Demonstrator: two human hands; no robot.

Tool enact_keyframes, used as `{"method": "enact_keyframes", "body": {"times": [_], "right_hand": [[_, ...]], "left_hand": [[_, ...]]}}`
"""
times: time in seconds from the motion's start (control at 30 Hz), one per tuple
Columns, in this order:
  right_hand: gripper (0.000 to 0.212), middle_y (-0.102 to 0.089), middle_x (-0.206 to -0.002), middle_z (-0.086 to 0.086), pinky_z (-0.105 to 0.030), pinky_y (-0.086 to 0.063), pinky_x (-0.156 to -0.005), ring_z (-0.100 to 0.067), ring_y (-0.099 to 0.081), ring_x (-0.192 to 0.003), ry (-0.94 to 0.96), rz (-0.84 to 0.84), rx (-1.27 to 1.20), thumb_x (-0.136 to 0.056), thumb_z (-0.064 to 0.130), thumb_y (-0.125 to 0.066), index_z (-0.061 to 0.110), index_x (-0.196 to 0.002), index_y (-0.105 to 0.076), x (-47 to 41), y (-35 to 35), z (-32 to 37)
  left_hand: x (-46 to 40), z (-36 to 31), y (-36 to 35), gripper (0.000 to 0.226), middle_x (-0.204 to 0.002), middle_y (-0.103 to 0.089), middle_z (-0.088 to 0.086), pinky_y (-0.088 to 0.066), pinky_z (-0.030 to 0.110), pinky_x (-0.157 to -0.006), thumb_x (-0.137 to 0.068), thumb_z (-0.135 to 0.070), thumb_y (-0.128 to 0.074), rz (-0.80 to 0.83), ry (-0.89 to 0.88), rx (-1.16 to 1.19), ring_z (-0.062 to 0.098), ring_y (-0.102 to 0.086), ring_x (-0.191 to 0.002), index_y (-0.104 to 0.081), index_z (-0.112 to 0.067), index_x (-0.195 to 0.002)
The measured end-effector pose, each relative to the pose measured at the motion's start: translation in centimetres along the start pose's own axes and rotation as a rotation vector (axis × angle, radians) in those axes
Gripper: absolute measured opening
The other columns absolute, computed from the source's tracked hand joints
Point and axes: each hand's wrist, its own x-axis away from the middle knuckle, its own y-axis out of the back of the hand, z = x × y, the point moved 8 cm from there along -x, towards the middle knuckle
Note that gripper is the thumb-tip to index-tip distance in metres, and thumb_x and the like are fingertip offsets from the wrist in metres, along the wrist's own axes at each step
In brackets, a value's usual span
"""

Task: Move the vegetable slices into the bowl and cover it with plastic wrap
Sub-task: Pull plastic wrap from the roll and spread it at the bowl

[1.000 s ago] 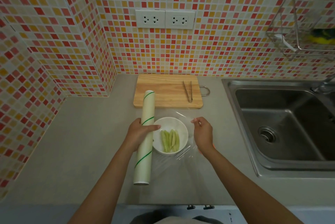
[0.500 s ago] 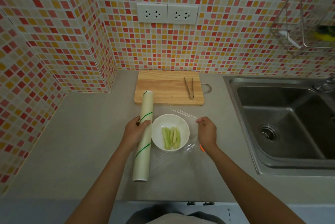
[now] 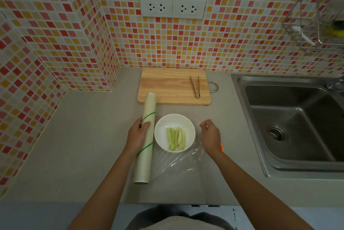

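At the centre left of the frame, the left hand (image 3: 138, 134) grips the plastic wrap roll (image 3: 145, 138), fingers curled around it; the roll lies on the grey table (image 3: 74, 146), its far end touching the wooden cutting board (image 3: 167, 88). Just right of the roll stands the white bowl (image 3: 174, 132) with the green vegetable slices (image 3: 176, 138) inside it. A clear sheet of plastic wrap (image 3: 182, 162) spreads from the roll over the table below the bowl. Right of the bowl, the right hand (image 3: 211, 135) pinches the edge of this sheet between thumb and fingertips. Metal tongs (image 3: 195, 86) lie on the board at the upper centre. At the right side is a steel sink (image 3: 297, 118).
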Motion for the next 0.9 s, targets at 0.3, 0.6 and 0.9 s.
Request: {"method": "enact_keyframes", "body": {"times": [0.3, 0.6, 0.9], "right_hand": [[0.02, -0.066, -0.082, -0.013, -0.037, -0.045, -0.064, -0.033, -0.06, -0.077, 0.056, 0.116, 0.12, -0.095, 0.022, -0.043, 0.008, -0.092, -0.057, 0.0, -2.8, -0.4], [0.015, -0.059, -0.064, -0.002, -0.026, -0.044, -0.057, -0.017, -0.053, -0.059, -0.178, 0.13, -0.358, -0.079, -0.003, -0.057, 0.011, -0.079, -0.062, -1.2, -3.2, -1.5], [0.025, -0.053, -0.06, -0.024, -0.028, -0.036, -0.057, -0.017, -0.045, -0.062, -0.135, 0.207, -0.318, -0.085, 0.006, -0.059, -0.011, -0.068, -0.066, -0.9, -4.1, -1.5]], "left_hand": [[0.1, 0.7, -0.4, 0.021, -0.091, -0.066, -0.001, -0.045, 0.027, -0.066, -0.093, -0.024, -0.05, 0.011, 0.02, 0.021, 0.012, -0.059, -0.077, -0.064, -0.018, -0.107], [0.0, 0.9, -0.4, 0.018, -0.087, -0.064, 0.0, -0.045, 0.03, -0.068, -0.093, -0.022, -0.05, 0.021, 0.019, 0.038, 0.014, -0.057, -0.074, -0.064, -0.015, -0.102], [-0.1, 1.1, -0.4, 0.02, -0.09, -0.066, -0.003, -0.047, 0.03, -0.07, -0.092, -0.025, -0.05, 0.014, 0.022, 0.043, 0.013, -0.06, -0.079, -0.064, -0.02, -0.106]]}}
